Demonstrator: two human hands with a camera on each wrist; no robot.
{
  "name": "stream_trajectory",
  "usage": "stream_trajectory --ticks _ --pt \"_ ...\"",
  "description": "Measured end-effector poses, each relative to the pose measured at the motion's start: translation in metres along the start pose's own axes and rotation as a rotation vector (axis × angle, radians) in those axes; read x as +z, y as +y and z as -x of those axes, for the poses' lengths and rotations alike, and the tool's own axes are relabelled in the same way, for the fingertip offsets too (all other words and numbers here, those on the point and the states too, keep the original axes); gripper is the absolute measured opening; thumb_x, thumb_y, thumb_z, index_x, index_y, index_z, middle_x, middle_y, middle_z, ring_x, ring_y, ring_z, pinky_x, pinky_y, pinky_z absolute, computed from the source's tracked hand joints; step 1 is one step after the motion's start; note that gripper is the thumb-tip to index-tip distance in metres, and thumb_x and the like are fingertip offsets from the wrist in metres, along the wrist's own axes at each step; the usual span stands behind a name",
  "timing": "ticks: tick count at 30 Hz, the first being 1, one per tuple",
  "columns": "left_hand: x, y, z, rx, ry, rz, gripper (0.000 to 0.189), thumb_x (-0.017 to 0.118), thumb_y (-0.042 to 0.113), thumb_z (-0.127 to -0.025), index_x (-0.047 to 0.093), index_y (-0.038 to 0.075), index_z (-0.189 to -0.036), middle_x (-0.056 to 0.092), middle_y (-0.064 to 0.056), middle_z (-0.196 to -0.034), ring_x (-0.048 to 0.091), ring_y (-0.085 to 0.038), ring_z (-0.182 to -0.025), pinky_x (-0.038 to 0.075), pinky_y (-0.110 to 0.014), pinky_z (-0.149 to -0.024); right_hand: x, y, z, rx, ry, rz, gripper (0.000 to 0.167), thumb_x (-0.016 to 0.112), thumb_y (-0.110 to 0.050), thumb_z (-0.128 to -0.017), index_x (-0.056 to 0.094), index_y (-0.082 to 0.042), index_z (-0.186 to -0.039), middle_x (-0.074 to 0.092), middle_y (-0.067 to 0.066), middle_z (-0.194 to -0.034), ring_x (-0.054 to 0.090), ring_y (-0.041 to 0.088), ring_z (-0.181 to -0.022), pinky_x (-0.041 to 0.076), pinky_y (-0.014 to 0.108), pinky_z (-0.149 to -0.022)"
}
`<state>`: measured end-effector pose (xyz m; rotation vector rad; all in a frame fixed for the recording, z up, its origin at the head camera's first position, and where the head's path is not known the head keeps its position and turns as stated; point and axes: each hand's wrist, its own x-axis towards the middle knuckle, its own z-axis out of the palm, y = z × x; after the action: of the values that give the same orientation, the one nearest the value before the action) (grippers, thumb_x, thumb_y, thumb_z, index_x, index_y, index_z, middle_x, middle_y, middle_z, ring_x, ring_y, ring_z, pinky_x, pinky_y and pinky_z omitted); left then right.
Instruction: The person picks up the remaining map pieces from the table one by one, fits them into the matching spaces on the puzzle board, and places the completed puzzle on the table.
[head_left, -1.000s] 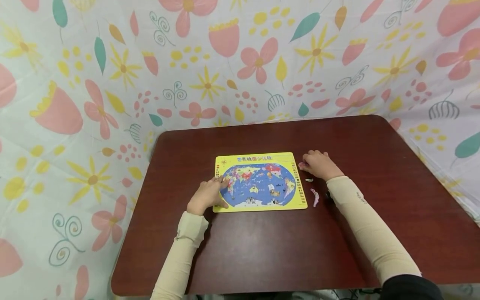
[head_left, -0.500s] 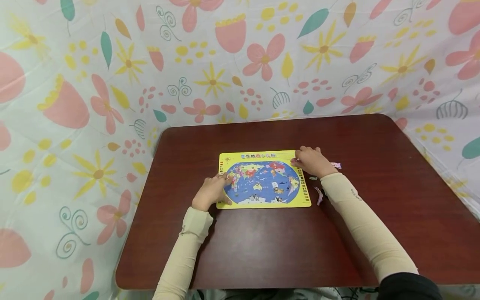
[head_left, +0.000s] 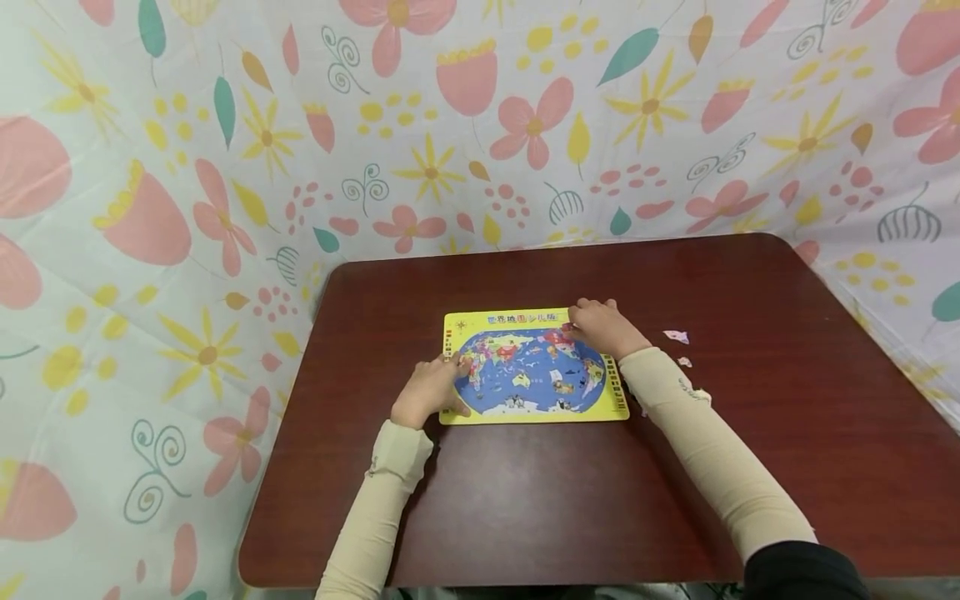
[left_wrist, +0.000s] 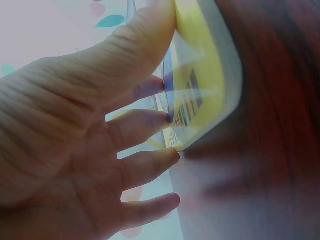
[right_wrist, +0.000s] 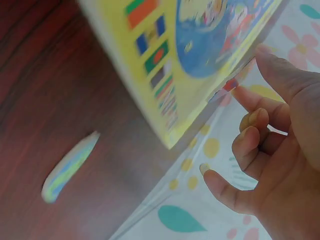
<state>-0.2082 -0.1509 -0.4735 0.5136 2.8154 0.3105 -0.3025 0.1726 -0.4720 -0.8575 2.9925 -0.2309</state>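
A yellow-bordered world-map jigsaw puzzle board point(head_left: 540, 419) lies flat on the brown table. Over its left edge rests my left hand point(head_left: 425, 390), thumb near the lower left corner and fingers spread straight; in the left wrist view, the thumb lies along the border. My right hand point(head_left: 602, 329) reaches over the board's upper right part. Seen from the right wrist, its thumb and index finger pinch a small red puzzle piece point(right_wrist: 230, 84), mostly hidden; the other fingers curl loosely. In the head view the fingertips are right at the map's red patch.
Right of the board lie a pink loose piece point(head_left: 676, 337) and a small pale one point(head_left: 684, 362). Another loose piece point(right_wrist: 69, 167), green and blue, shows in the right wrist view. A floral cloth point(head_left: 450, 125) hangs behind the table point(head_left: 525, 500).
My right hand has moved left from beside the board to over its upper right part, carrying the small piece and uncovering loose pieces. My left hand stays on the left edge.
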Motion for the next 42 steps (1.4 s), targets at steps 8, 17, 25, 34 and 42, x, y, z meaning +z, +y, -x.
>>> stream_trajectory --ticks 8,17,25,34,42 --pt "0.002 0.001 -0.002 0.002 0.006 0.024 0.084 0.091 0.038 -0.074 0.055 0.016 -0.147 0.039 -0.016 -0.158 0.046 -0.037 -0.138 0.036 -0.055 -0.111 0.005 -0.013 -0.009 -0.039 -0.011 -0.008 0.018 0.073 -0.020 -0.096 0.067 -0.007 -0.086 0.051 0.004 -0.076 0.047 0.021 -0.069 0.026 0.041 -0.067" --pt "0.005 0.000 -0.001 -0.002 -0.018 0.027 0.085 0.090 0.038 -0.076 0.053 0.017 -0.149 0.037 -0.015 -0.159 0.041 -0.036 -0.141 0.035 -0.053 -0.112 0.010 -0.018 -0.013 -0.013 -0.060 -0.053 0.021 0.075 -0.024 -0.094 0.065 -0.009 -0.083 0.051 0.004 -0.076 0.046 0.022 -0.072 0.029 0.041 -0.068" --pt "0.006 -0.003 0.000 0.004 -0.020 0.010 0.086 0.089 0.039 -0.076 0.052 0.018 -0.149 0.037 -0.016 -0.159 0.043 -0.037 -0.140 0.036 -0.053 -0.111 0.019 -0.019 -0.016 -0.016 -0.094 -0.056 0.022 0.076 -0.024 -0.093 0.066 -0.006 -0.087 0.050 0.005 -0.075 0.046 0.020 -0.069 0.040 0.032 -0.059" --pt "0.005 -0.004 -0.001 -0.010 -0.017 0.048 0.085 0.090 0.037 -0.076 0.051 0.017 -0.149 0.035 -0.015 -0.160 0.037 -0.036 -0.144 0.032 -0.054 -0.113 0.018 -0.019 -0.016 0.046 -0.099 -0.094 0.023 0.076 -0.025 -0.094 0.067 -0.003 -0.092 0.053 0.006 -0.078 0.049 0.020 -0.068 0.042 0.032 -0.060" --pt "0.001 -0.004 -0.002 -0.006 -0.006 0.043 0.084 0.089 0.037 -0.076 0.052 0.017 -0.149 0.036 -0.016 -0.160 0.041 -0.037 -0.141 0.033 -0.053 -0.113 0.014 -0.018 -0.018 0.030 -0.094 -0.093 0.022 0.075 -0.023 -0.095 0.065 -0.005 -0.088 0.053 0.006 -0.076 0.048 0.020 -0.069 0.041 0.033 -0.061"
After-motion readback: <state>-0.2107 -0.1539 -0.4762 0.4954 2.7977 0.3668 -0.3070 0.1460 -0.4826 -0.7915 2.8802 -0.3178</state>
